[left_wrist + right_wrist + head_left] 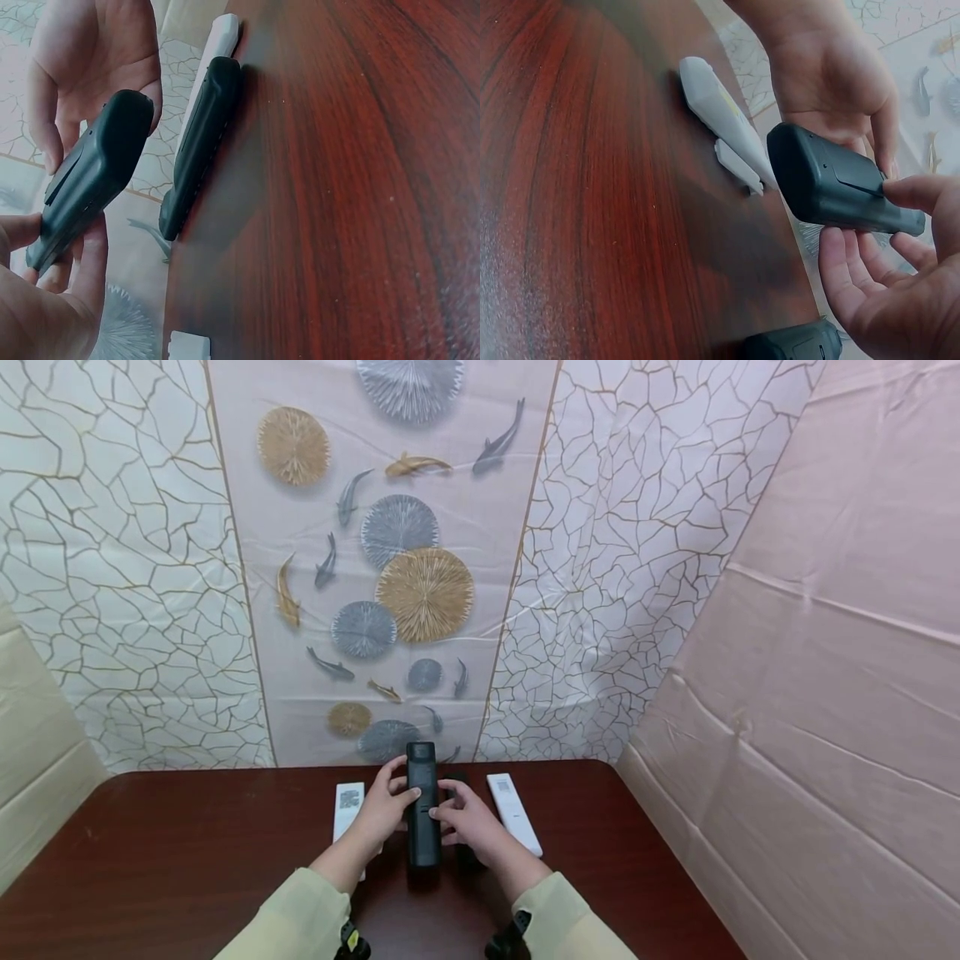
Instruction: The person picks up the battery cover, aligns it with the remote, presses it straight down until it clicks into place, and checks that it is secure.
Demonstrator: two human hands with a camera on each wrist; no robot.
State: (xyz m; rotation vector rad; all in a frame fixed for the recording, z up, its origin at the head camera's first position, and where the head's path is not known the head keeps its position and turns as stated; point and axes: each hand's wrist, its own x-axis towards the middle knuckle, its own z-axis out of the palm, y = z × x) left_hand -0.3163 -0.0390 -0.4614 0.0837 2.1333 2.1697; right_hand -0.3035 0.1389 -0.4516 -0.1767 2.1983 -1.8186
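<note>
Both hands hold a black remote control (423, 818) above the table, its back with the battery cover facing up. My left hand (386, 810) grips its left side, thumb on the back near the cover. From the other side my right hand (468, 820) pinches it, thumb (911, 193) at the cover's edge and fingers beneath. The cover (855, 178) appears seated in the back. A second black remote control (202, 150) lies on the table beside the right hand, partly hidden by it in the head view.
A white remote control (348, 802) with a printed label lies left of the hands, a small white cover piece (739, 166) beside it. Another white remote control (513, 814) lies at the right. The dark red wooden table (187, 860) ends at a patterned cloth backdrop (375, 568).
</note>
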